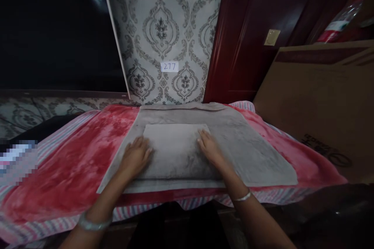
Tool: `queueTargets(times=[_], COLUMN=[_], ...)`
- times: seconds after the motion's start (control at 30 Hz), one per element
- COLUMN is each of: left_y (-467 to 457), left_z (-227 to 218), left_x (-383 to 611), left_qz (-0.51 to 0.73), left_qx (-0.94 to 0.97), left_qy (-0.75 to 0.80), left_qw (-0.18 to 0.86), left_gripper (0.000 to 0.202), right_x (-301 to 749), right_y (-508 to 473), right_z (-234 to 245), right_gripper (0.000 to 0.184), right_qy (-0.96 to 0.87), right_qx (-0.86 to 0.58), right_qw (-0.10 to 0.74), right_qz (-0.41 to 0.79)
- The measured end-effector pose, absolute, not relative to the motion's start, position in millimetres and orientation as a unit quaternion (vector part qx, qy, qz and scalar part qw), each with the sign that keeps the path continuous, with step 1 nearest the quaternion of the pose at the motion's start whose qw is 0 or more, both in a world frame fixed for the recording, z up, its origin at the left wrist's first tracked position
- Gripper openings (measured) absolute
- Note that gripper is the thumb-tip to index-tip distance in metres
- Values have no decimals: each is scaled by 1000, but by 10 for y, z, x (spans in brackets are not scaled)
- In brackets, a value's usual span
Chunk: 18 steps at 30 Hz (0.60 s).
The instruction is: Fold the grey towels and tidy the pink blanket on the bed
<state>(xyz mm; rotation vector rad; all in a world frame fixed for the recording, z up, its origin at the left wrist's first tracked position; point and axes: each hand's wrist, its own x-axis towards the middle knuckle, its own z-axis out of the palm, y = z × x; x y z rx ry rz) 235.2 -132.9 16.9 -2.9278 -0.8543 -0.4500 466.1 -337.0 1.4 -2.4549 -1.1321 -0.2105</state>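
Note:
A grey towel (257,155) lies spread on a red fleece blanket (67,163) with a striped border. On top of it sits a paler, rectangular folded layer of grey cloth (175,151). My left hand (136,157) rests flat on that layer's left side, and my right hand (210,148) rests flat on its right side. Neither hand grips anything, and the fingers of both lie slightly apart. A metal bangle circles each wrist.
A large cardboard box (321,105) stands to the right of the blanket. Behind are damask-patterned wallpaper (163,19) bearing a paper label reading 277 (169,66) and a dark red door (239,35). A pixelated patch (17,161) covers the far left.

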Motion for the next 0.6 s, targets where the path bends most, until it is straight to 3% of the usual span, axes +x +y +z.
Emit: queueTargets(times=[0.17,0.43,0.6], left_y=[-1395,-1362,-1300], left_z=[502,-125,-135], left_x=[3436,3849,3831], left_qz=[-94,-90,-102], left_qx=[-972,-976,-963], left_qy=[-212,-199,-250], left_qw=[-40,-29,-22], left_gripper=[56,56,64], right_x=[4909,5047,5080], right_y=[-2858,-2735,-2724], right_z=[345,-264,-269], right_gripper=[55,54,54], right_qy=[-364,-380,-373], right_qx=[-903,-916,-919], right_qw=[200,114,117], right_qz=[-111,-59,-56])
